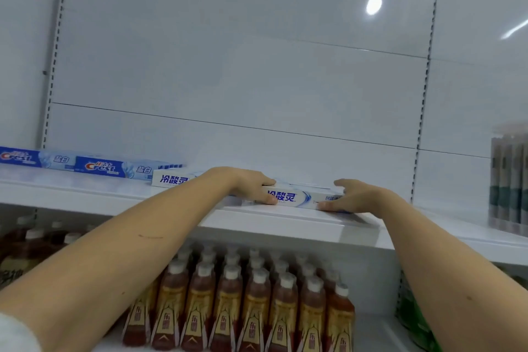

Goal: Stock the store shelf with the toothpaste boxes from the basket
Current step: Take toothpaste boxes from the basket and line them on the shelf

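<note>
A white toothpaste box with blue lettering lies lengthwise near the front edge of the white upper shelf. My left hand grips its left end, fingers over the top and thumb on the front face. My right hand holds the right end, thumb on the front. Just behind and to the left lies a second white box of the same kind. Two blue Crest boxes lie end to end further left on the same shelf. The basket is out of view.
The shelf's white back panel rises behind, with slotted uprights at both sides. Shrink-wrapped packs stand at the shelf's right end. Several rows of brown drink bottles fill the shelf below; a green packet lies to their right.
</note>
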